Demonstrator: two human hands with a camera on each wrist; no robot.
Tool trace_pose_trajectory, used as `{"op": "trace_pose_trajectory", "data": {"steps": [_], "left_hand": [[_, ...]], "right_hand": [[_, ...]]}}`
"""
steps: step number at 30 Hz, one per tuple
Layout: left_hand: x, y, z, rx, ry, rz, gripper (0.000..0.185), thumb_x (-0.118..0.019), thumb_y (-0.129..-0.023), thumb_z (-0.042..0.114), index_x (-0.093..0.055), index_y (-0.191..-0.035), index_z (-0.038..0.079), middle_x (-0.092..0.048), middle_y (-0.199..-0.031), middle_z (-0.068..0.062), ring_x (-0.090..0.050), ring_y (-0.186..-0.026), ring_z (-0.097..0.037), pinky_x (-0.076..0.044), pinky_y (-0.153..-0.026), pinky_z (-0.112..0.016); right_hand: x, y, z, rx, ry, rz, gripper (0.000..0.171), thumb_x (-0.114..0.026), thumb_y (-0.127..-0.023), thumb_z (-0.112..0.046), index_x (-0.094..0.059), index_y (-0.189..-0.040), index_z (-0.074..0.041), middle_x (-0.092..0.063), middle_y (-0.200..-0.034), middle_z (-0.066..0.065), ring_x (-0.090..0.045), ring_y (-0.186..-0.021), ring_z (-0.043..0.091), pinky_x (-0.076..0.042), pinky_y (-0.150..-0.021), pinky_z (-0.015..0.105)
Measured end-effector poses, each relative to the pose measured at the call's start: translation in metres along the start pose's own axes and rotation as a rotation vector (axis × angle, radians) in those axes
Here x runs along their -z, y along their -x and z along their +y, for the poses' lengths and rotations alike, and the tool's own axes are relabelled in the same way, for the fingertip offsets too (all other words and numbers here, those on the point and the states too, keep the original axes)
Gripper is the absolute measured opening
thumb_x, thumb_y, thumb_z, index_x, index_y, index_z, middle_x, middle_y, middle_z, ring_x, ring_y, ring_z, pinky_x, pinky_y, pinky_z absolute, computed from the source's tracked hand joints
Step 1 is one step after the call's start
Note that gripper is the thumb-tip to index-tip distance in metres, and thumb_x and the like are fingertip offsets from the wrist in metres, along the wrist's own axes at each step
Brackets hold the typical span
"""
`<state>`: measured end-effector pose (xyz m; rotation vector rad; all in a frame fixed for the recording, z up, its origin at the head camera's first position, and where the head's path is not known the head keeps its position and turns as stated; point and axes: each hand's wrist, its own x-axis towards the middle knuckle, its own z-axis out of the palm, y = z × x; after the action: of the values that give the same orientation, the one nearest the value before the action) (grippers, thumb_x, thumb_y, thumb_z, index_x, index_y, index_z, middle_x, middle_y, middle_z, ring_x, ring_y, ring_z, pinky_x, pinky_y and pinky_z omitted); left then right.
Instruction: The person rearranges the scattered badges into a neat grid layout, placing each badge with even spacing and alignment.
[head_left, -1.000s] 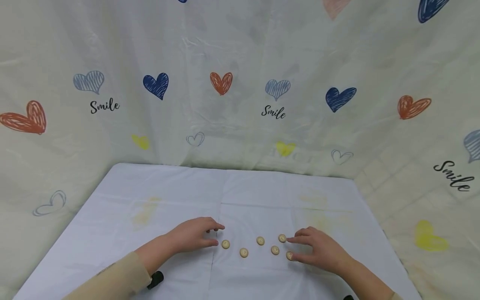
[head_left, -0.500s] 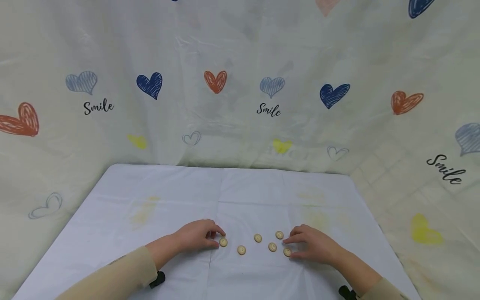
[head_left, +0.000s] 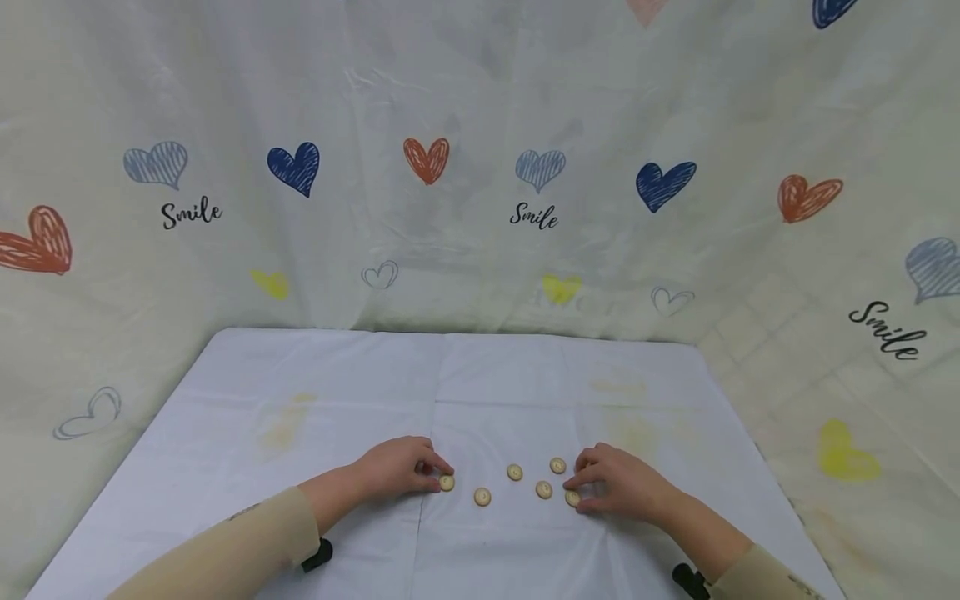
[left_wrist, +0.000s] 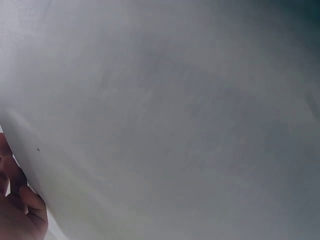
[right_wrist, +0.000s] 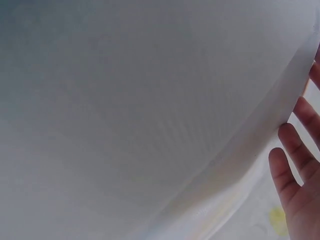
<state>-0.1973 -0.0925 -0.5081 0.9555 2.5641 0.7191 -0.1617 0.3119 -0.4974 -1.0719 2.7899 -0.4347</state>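
Both hands drawn inward: left hand (head_left: 397, 468) pinches button (head_left: 447, 482), right hand (head_left: 622, 487) pinches another button (head_left: 572, 498); backdrop (head_left: 480, 125) reads "Smile".

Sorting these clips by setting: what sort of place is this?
Probably a makeshift indoor recording set: a table under a white cloth, a heart-print sheet hung behind and beside it, and loose buttons.

Five round beige buttons (head_left: 513, 472) lie flat in a loose zigzag row, seemingly holed at centre.

The word "Smile" stood printed in black script three times on the heart-patterned backdrop cloth (head_left: 480, 100): left, centre and far right.
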Motion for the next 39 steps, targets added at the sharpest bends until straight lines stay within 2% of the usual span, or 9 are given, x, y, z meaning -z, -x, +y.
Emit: {"op": "trace_pose_trajectory", "data": {"steps": [11, 17, 27, 34, 39], "left_hand": [[0.0, -0.003, 0.002, 0.04, 0.047, -0.017, 0.024, -0.08, -0.084, 0.032, -0.078, -0.107, 0.031, -0.053, -0.079, 0.017, -0.049, -0.073, -0.002, -0.042, -0.067, -0.025], [0.003, -0.004, 0.002, 0.041, 0.078, -0.022, 0.024, -0.081, -0.083, 0.029, -0.079, -0.107, 0.027, -0.054, -0.078, 0.016, -0.049, -0.072, -0.003, -0.043, -0.067, -0.024], [0.003, -0.006, 0.003, 0.032, 0.093, -0.036, 0.025, -0.081, -0.083, 0.028, -0.079, -0.107, 0.027, -0.054, -0.078, 0.014, -0.049, -0.072, -0.003, -0.043, -0.067, -0.025], [0.001, -0.009, 0.0, 0.032, 0.099, -0.035, 0.025, -0.081, -0.083, 0.03, -0.079, -0.108, 0.028, -0.055, -0.079, 0.015, -0.05, -0.072, -0.004, -0.043, -0.067, -0.025], [0.003, -0.006, 0.001, 0.034, 0.101, -0.041, 0.025, -0.081, -0.083, 0.028, -0.079, -0.108, 0.027, -0.054, -0.078, 0.015, -0.05, -0.072, -0.003, -0.043, -0.067, -0.024]], "right_hand": [[0.001, -0.001, -0.005, 0.041, 0.047, 0.011, 0.022, -0.081, -0.082, -0.038, -0.079, -0.101, -0.028, -0.059, -0.097, -0.017, -0.05, -0.086, 0.003, -0.047, -0.075, 0.028], [0.002, -0.002, -0.005, 0.021, 0.067, 0.003, 0.02, -0.082, -0.08, -0.037, -0.078, -0.099, -0.03, -0.059, -0.097, -0.016, -0.049, -0.086, 0.004, -0.047, -0.076, 0.029], [0.005, -0.001, -0.006, -0.03, 0.018, 0.035, 0.019, -0.082, -0.08, -0.035, -0.077, -0.097, -0.03, -0.059, -0.098, -0.017, -0.053, -0.09, 0.005, -0.049, -0.08, 0.032], [0.016, -0.01, -0.008, -0.011, -0.011, 0.092, 0.017, -0.081, -0.083, -0.031, -0.077, -0.099, -0.028, -0.061, -0.098, -0.016, -0.054, -0.09, 0.005, -0.05, -0.079, 0.031], [0.022, -0.029, -0.012, -0.028, -0.032, 0.077, 0.018, -0.08, -0.084, -0.031, -0.077, -0.101, -0.027, -0.063, -0.097, -0.012, -0.054, -0.09, 0.008, -0.049, -0.078, 0.03]]}}
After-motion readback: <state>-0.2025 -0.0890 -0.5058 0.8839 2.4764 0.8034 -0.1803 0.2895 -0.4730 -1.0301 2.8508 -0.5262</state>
